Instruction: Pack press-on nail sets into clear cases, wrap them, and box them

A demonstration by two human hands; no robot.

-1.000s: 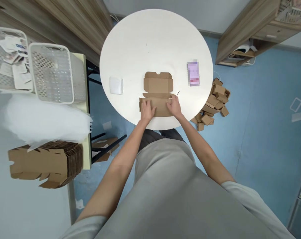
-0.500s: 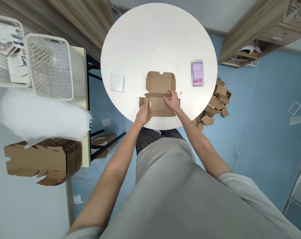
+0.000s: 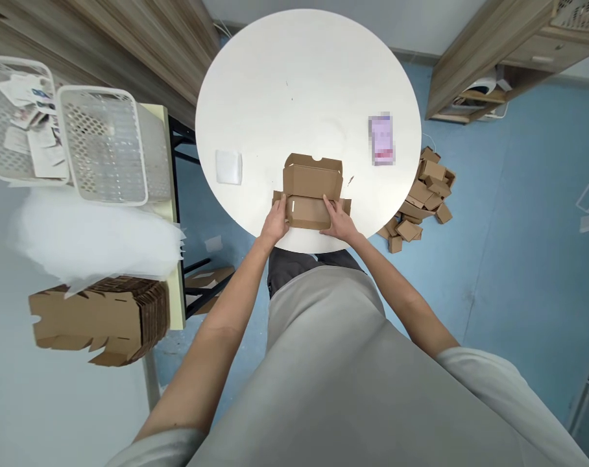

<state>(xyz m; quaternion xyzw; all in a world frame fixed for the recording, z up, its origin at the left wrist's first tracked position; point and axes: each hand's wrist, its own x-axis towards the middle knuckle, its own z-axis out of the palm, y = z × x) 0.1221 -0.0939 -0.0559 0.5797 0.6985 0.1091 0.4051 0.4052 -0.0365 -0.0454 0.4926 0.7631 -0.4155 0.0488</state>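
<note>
A flat brown cardboard box blank (image 3: 311, 188) lies on the round white table (image 3: 304, 84) near its front edge, its far panel folded partly upright. My left hand (image 3: 276, 222) grips the blank's left end, fingers bent round the side flap. My right hand (image 3: 340, 220) holds the right end, fingers pressed on the near panel and side flap. Both hands are closed on the cardboard.
A small white square pad (image 3: 228, 167) lies left of the blank, a blurred pink phone (image 3: 381, 138) to its right. Folded cardboard boxes (image 3: 423, 198) are piled on the blue floor. Two white baskets (image 3: 104, 143), white foam sheets (image 3: 90, 237) and stacked flat blanks (image 3: 104, 318) sit at the left.
The far panel of the blank has risen from flat to partly upright. Both hands have shifted to the blank's ends, the right hand moving back from the middle fold.
</note>
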